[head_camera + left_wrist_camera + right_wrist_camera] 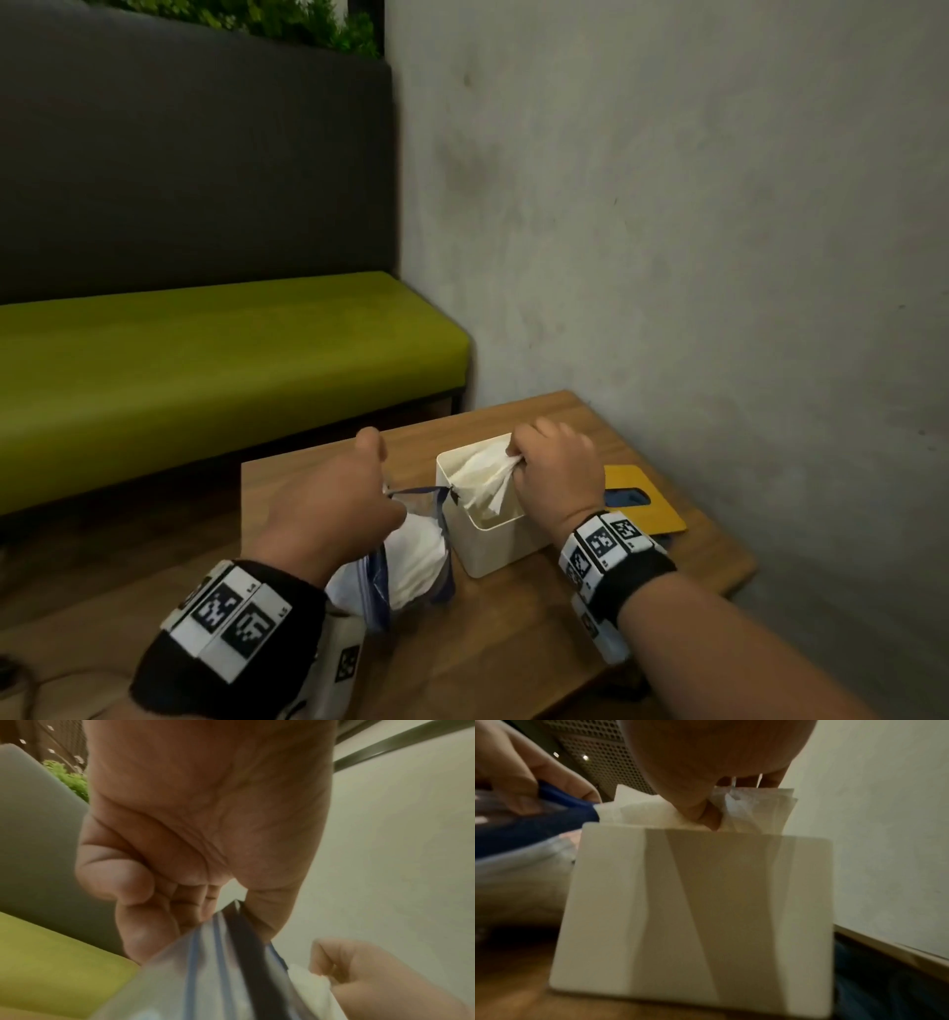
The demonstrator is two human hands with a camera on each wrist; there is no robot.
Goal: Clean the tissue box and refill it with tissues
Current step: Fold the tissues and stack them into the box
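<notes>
Right hand (557,465) gripping tissues (485,475), box (495,545) open

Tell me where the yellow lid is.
In the head view, the flat yellow lid lies on the wooden table, right of the white tissue box, beyond the right hand.

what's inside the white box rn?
White tissues stick up out of the open white box, gripped by the right hand. The box walls hide how far down the stack reaches, and the bottom.
</notes>
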